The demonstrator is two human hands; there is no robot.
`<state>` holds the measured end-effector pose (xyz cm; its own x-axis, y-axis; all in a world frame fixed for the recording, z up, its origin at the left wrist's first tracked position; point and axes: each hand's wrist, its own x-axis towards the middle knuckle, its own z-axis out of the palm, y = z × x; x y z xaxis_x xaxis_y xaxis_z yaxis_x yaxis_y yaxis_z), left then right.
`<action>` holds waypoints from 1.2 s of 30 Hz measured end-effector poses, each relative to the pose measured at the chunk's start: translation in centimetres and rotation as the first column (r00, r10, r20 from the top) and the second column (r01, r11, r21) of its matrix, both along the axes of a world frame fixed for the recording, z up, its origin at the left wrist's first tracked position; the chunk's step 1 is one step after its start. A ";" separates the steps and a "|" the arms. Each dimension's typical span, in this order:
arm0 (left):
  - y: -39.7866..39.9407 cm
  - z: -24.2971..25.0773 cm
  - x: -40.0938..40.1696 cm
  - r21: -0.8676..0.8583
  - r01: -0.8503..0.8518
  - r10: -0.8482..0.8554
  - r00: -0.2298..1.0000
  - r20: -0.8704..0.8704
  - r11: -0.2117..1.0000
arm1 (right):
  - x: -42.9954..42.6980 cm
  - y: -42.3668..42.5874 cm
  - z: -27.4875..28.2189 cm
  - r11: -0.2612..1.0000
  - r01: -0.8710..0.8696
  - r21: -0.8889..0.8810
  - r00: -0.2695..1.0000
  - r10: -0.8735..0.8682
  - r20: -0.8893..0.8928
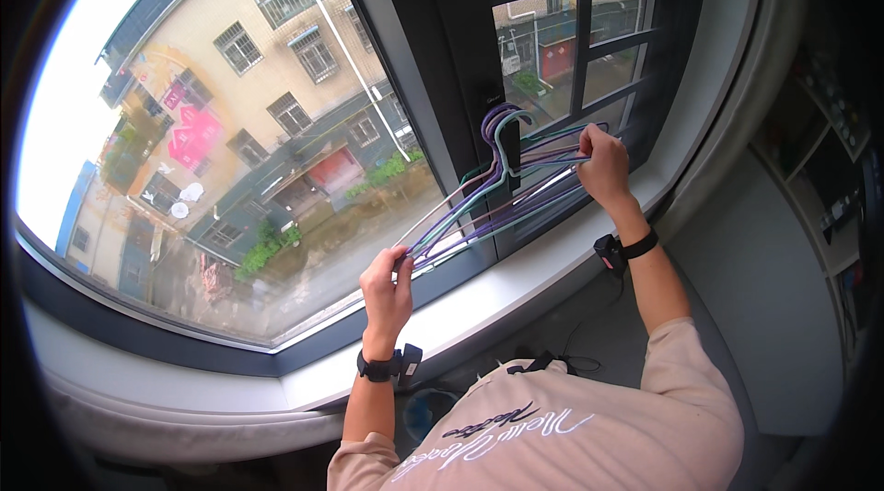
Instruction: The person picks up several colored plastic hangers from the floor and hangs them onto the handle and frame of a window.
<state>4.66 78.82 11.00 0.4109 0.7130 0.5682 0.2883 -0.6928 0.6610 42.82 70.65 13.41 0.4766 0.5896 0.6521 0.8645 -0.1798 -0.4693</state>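
Observation:
A bunch of several thin clothes hangers (pixel 476 197), in purple, mint green and pale pink, is stretched between my two hands in front of the window. My left hand (pixel 388 284) pinches the hangers at their left corner. At the opposite corner, my right hand (pixel 603 163) grips them with curled fingers. Their hooks (pixel 506 119) sit close together at the top and curve to the right, in front of the dark window frame (pixel 459 63). Whether the hooks touch the frame I cannot tell.
Below the hangers runs a white windowsill (pixel 476 311). A barred window section (pixel 587 49) stands on the right, with a large glass pane (pixel 276 166) on the left. Bunched curtain fabric (pixel 718 166) borders the right side, near a shelf unit (pixel 808 139). Each wrist wears a strapped device.

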 end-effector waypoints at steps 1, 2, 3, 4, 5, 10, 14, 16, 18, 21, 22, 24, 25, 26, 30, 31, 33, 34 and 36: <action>0.1 0.3 0.1 0.027 0.004 -0.004 1.000 0.002 1.000 | 0.0 0.0 0.1 1.000 0.004 -0.030 1.000 -0.004 -0.004; 0.1 0.5 0.2 0.024 0.008 -0.008 1.000 0.002 1.000 | -0.1 -0.2 0.2 0.999 0.008 -0.034 1.000 -0.008 -0.004; 0.2 0.7 0.1 0.048 0.017 -0.015 0.999 -0.044 0.999 | -0.3 -0.2 0.4 0.998 0.009 -0.057 1.000 -0.009 -0.005; 0.3 0.8 0.1 0.071 0.028 -0.022 0.996 -0.090 0.997 | -0.4 -0.2 0.6 0.997 0.010 -0.080 1.000 -0.011 -0.006; 0.3 0.4 0.1 0.069 0.031 -0.025 0.996 -0.090 0.997 | -0.8 -0.4 0.8 0.997 0.014 -0.082 1.000 -0.014 -0.006; -0.2 -0.6 0.2 0.094 0.024 -0.016 0.996 -0.084 0.995 | -2.4 -0.7 0.4 0.986 -0.169 0.011 0.976 0.165 0.141; -0.1 -0.8 0.9 0.102 -0.014 0.019 0.998 -0.051 0.995 | -2.3 0.0 -0.1 0.989 -0.139 0.053 0.988 0.135 0.073; 0.0 -0.8 1.1 0.122 -0.016 0.020 0.999 -0.028 0.992 | -2.3 0.3 0.3 0.987 -0.144 0.075 0.989 0.143 0.021; 0.0 -0.6 1.2 0.146 -0.022 0.023 1.000 -0.005 0.989 | -2.3 0.5 1.0 0.983 -0.152 0.100 0.987 0.156 -0.030; 0.0 0.5 1.4 0.157 -0.046 0.043 0.999 0.021 0.987 | -2.2 0.6 2.2 0.989 -0.109 0.096 0.993 0.104 0.059; 0.1 1.0 1.5 0.158 -0.052 0.051 0.999 0.013 0.986 | -2.1 0.7 2.7 0.989 -0.109 0.102 0.993 0.103 0.066; 0.4 1.7 1.7 0.162 -0.052 0.048 0.999 0.025 0.985 | -2.0 1.1 3.6 0.988 -0.111 0.107 0.992 0.104 0.072; 0.6 2.0 1.7 0.162 -0.054 0.051 0.998 0.025 0.985 | -2.1 1.3 4.1 0.984 -0.117 0.131 0.991 0.108 0.079; 0.7 2.2 1.7 0.184 -0.061 0.057 0.998 0.029 0.981 | -2.1 1.6 4.5 0.980 -0.124 0.154 0.990 0.112 0.087; 1.0 3.4 2.2 0.212 -0.061 0.052 0.997 0.049 0.975 | -1.5 2.3 5.9 0.978 -0.125 0.167 0.990 0.110 0.092; 1.0 3.7 2.3 0.205 -0.057 0.045 0.997 0.062 0.977 | -1.5 2.4 6.3 0.978 -0.124 0.169 0.990 0.109 0.094; 0.9 4.4 2.4 0.214 -0.065 0.051 0.996 0.069 0.975 | -1.3 2.4 7.1 0.978 -0.124 0.168 0.989 0.109 0.095; 0.8 4.7 2.5 0.223 -0.072 0.056 0.996 0.075 0.972 | -1.2 2.4 7.5 0.980 -0.119 0.158 0.991 0.108 0.078; 1.1 5.2 2.7 0.223 -0.078 0.060 0.995 0.085 0.972 | -1.1 2.5 8.3 0.983 -0.113 0.145 0.993 0.105 0.062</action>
